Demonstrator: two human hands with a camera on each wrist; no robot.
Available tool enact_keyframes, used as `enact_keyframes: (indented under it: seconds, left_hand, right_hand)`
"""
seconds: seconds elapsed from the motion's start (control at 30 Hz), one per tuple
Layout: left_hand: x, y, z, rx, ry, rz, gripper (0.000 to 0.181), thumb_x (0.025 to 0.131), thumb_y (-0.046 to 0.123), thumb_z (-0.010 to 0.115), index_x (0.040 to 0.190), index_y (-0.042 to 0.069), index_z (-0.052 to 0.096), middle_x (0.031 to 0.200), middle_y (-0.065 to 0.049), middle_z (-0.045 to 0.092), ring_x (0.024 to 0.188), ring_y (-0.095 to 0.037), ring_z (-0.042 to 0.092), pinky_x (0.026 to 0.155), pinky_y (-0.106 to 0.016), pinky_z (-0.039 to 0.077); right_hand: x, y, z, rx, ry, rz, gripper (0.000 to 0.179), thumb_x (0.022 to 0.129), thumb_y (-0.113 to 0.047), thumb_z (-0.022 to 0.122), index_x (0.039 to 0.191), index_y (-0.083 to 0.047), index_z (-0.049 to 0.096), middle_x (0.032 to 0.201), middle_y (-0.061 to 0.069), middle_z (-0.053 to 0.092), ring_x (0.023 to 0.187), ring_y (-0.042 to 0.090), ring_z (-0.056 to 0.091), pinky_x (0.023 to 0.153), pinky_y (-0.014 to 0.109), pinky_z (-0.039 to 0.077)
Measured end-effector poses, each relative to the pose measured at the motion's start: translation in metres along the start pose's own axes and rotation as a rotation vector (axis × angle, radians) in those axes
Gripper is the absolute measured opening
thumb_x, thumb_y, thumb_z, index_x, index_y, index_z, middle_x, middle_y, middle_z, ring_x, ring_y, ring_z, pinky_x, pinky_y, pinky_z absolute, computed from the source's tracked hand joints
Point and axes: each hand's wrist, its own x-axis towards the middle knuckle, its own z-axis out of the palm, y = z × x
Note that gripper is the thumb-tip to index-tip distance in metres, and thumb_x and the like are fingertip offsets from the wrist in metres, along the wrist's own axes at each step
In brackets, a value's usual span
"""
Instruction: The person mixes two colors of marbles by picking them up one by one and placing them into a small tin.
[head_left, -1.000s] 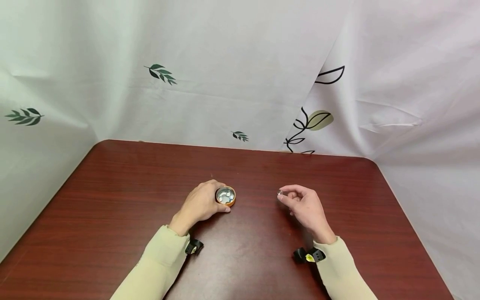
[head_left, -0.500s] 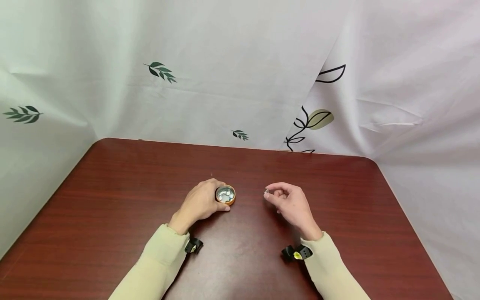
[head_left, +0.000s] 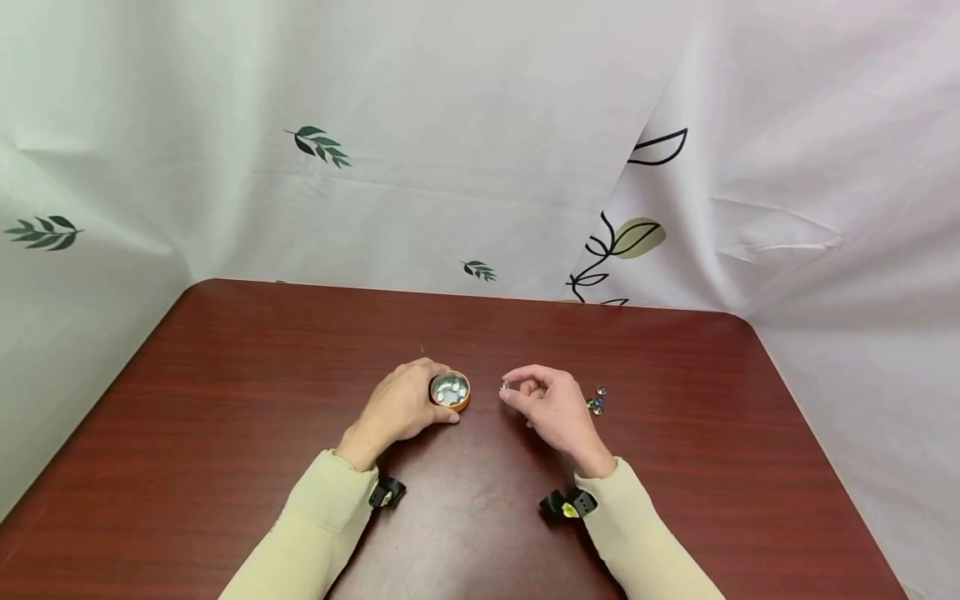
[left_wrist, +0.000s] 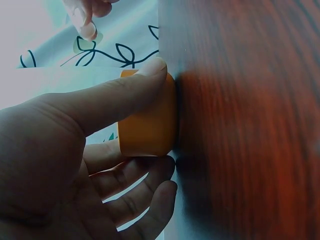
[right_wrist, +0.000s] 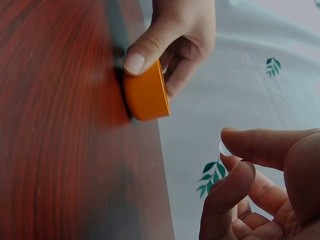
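My left hand (head_left: pixel 401 408) grips a small round orange cup (left_wrist: pixel 150 130) that stands on the table, thumb on the near side and fingers around the far side. Its inside looks silvery in the head view, with several shiny pieces showing. Just right of the cup, my right hand (head_left: pixel 555 412) pinches a tiny clear glassy bead (right_wrist: pixel 225 148) between thumb and index finger, above the table. The bead's exact shape is mostly covered by the fingertips. Behind the right hand lie several small shiny beads (head_left: pixel 597 404) on the tabletop.
The dark red wood-grain table (head_left: pixel 300 333) has rounded far corners. White cloth with leaf prints (head_left: pixel 420 167) hangs along its back and both sides. A black strap device (head_left: pixel 387 492) sits at the left wrist, and another (head_left: pixel 567 504) at the right.
My right hand has moved left toward the cup with the glassy bead, uncovering the shiny beads that it had hidden. The left hand and cup have stayed in place.
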Motion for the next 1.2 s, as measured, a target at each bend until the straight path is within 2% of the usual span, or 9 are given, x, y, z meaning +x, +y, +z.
enact_keyframes:
  seconds: [0.27,0.6,0.93,1.2]
  left_hand:
    - [-0.001,-0.001,0.002,0.0,-0.011,-0.022,0.058,0.068,0.03,0.094,0.119,0.013,0.072,0.11,0.001,0.069,0.097,-0.02,0.065,0.083,-0.041,0.051]
    - [-0.001,0.0,0.0,-0.017,0.006,0.021,0.051,0.068,0.028,0.095,0.112,0.017,0.074,0.107,0.001,0.069,0.095,-0.018,0.065,0.082,-0.04,0.051]
    - [0.0,0.001,0.0,0.0,-0.006,0.01,0.05,0.07,0.029,0.094,0.114,0.018,0.074,0.108,0.002,0.068,0.094,-0.017,0.064,0.081,-0.04,0.051]
    - [0.0,0.001,0.0,0.005,-0.005,0.01,0.05,0.07,0.028,0.093,0.114,0.016,0.073,0.107,0.001,0.068,0.093,-0.018,0.063,0.081,-0.04,0.051]
  right_hand:
    - [0.002,-0.002,0.019,-0.008,-0.051,-0.014,0.012,0.085,-0.009,0.079,0.097,-0.009,0.077,0.066,0.001,0.057,0.047,0.014,0.051,0.047,0.025,0.043]
    - [0.007,-0.004,0.037,-0.038,-0.084,-0.076,0.013,0.083,-0.007,0.079,0.096,-0.007,0.077,0.063,-0.003,0.056,0.05,0.009,0.048,0.047,0.022,0.038]
    - [0.011,-0.003,0.05,-0.089,-0.116,-0.117,0.013,0.083,-0.008,0.08,0.096,-0.007,0.077,0.066,-0.005,0.06,0.055,0.007,0.054,0.054,0.023,0.044]
    - [0.013,-0.004,0.056,-0.099,-0.127,-0.133,0.016,0.083,-0.009,0.08,0.099,-0.005,0.077,0.066,-0.006,0.065,0.055,0.005,0.056,0.054,0.021,0.044]
